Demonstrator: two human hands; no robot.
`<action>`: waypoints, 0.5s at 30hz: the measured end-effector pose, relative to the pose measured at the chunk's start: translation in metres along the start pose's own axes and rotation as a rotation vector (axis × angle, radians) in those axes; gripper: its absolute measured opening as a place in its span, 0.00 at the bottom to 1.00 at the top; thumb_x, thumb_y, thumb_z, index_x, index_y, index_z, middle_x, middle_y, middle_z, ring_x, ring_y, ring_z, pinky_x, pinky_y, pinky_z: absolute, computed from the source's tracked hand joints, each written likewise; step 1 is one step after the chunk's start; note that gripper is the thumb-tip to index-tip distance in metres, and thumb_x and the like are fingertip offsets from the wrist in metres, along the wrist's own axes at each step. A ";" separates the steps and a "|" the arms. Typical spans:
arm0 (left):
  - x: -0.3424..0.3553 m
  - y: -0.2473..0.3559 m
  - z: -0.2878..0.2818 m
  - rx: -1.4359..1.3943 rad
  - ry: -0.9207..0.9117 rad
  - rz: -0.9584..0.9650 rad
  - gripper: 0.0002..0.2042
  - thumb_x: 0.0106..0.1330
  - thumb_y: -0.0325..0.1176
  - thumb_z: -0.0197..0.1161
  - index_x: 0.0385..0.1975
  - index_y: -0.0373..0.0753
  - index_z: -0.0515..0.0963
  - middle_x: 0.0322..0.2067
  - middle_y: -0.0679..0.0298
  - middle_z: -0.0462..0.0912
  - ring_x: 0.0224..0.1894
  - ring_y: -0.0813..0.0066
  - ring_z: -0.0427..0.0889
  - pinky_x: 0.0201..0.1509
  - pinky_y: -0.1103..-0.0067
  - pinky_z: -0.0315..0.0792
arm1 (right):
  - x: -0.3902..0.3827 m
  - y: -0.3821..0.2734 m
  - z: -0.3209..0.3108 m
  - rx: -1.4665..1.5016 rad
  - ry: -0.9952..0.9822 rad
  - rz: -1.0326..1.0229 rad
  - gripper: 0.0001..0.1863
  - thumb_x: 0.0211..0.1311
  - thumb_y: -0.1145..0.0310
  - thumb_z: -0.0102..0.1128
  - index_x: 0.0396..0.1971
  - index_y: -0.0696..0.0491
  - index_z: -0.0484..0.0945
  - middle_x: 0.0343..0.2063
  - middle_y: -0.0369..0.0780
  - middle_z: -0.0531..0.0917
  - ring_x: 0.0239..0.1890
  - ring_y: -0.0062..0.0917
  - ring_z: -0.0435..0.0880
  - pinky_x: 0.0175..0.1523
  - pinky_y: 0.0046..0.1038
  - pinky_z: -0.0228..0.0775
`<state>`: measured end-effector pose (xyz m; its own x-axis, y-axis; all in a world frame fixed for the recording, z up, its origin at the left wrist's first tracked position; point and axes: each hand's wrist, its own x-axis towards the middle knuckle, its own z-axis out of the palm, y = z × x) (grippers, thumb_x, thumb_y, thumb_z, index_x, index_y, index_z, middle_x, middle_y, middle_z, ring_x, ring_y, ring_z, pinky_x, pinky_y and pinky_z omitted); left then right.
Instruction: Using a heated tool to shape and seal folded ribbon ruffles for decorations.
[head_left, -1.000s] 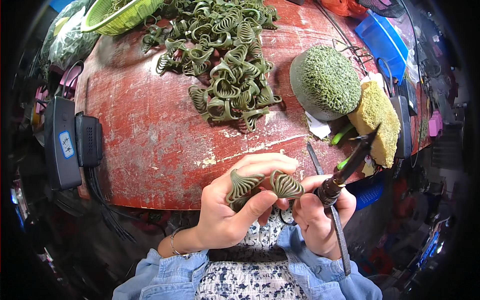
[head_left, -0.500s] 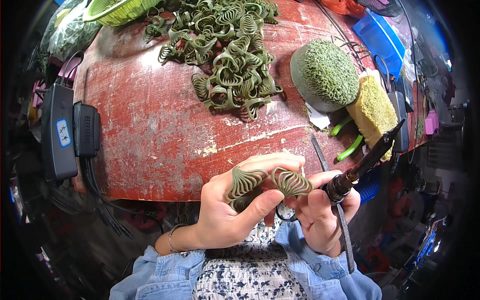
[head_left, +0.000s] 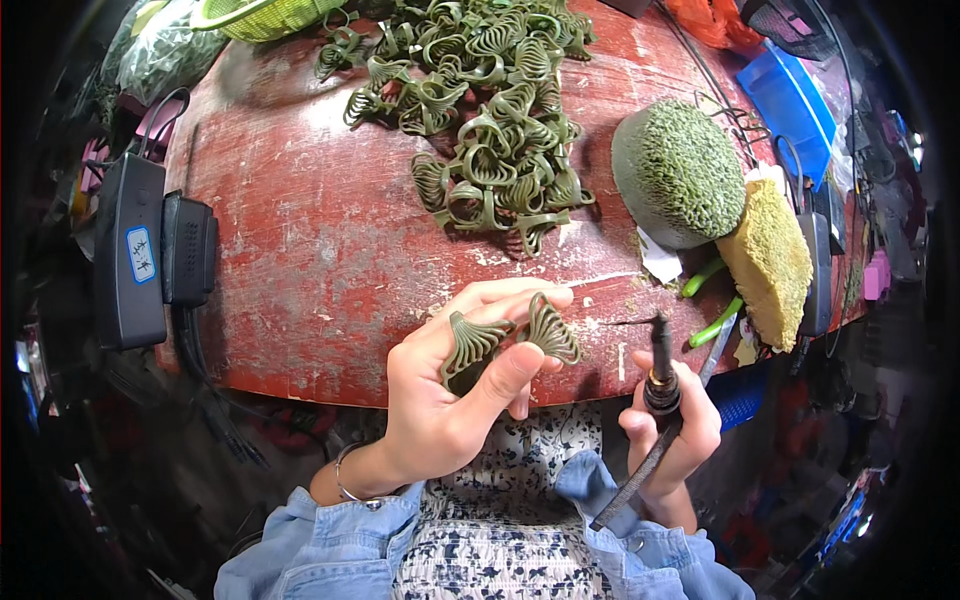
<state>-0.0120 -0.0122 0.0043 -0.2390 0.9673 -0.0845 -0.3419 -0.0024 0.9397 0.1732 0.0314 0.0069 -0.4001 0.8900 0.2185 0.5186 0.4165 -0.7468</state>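
Observation:
My left hand [head_left: 445, 400] pinches a dark green, ribbed, fan-ended hair claw clip [head_left: 547, 333] between thumb and fingers. A second ribbed fan [head_left: 470, 345] shows beside it in the palm; whether the two are joined, I cannot tell. My right hand [head_left: 672, 430], apart from the left, has its fingers round a dark soldering iron [head_left: 662, 375] with a brownish collar and a thin tip pointing left toward the clip. A long, flat grey strip-like tool [head_left: 640, 480] also runs through that hand. Many similar green clips [head_left: 500, 150] lie heaped on the red table [head_left: 300, 250].
Right of the heap sits a round grey block with a crumbly green top [head_left: 685, 170]. Beside it are a yellow sponge-like block [head_left: 768, 260], bright green handles [head_left: 715, 325] and a blue bin [head_left: 790, 110]. A green basket [head_left: 260, 18] and black boxes with cables [head_left: 135, 250] stand left.
My right hand has drawn away to the right from the clip, and the soldering iron's tip has swung from up-right to left. My left hand has tilted the clip slightly.

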 end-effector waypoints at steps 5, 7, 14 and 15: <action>0.003 -0.004 0.000 0.026 0.076 0.031 0.13 0.62 0.27 0.52 0.44 0.28 0.71 0.45 0.57 0.71 0.22 0.87 0.70 0.25 0.89 0.67 | -0.002 0.006 -0.003 -0.082 -0.058 -0.110 0.22 0.42 0.57 0.67 0.31 0.59 0.74 0.16 0.39 0.74 0.16 0.25 0.75 0.21 0.20 0.65; 0.004 -0.006 0.000 0.040 0.080 0.027 0.12 0.62 0.26 0.52 0.44 0.28 0.71 0.45 0.57 0.71 0.22 0.87 0.70 0.25 0.89 0.67 | -0.006 0.009 -0.003 -0.170 -0.077 -0.110 0.20 0.43 0.58 0.66 0.31 0.58 0.75 0.16 0.39 0.74 0.16 0.24 0.75 0.21 0.21 0.65; 0.007 -0.002 0.005 0.081 0.124 -0.005 0.15 0.62 0.32 0.51 0.43 0.25 0.69 0.44 0.50 0.72 0.20 0.85 0.69 0.21 0.90 0.64 | -0.007 0.013 0.001 -0.162 -0.004 -0.125 0.21 0.41 0.60 0.68 0.32 0.59 0.74 0.19 0.40 0.76 0.18 0.26 0.77 0.22 0.21 0.68; 0.007 -0.002 0.005 0.084 0.127 -0.007 0.15 0.62 0.32 0.51 0.43 0.25 0.69 0.44 0.50 0.72 0.20 0.85 0.69 0.21 0.90 0.64 | -0.007 0.012 0.001 -0.150 -0.009 -0.130 0.21 0.40 0.61 0.69 0.32 0.59 0.74 0.19 0.40 0.76 0.18 0.26 0.77 0.22 0.21 0.68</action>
<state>-0.0082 -0.0044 0.0034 -0.3515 0.9275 -0.1269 -0.2680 0.0301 0.9629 0.1812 0.0300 -0.0044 -0.4771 0.8258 0.3007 0.5691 0.5510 -0.6103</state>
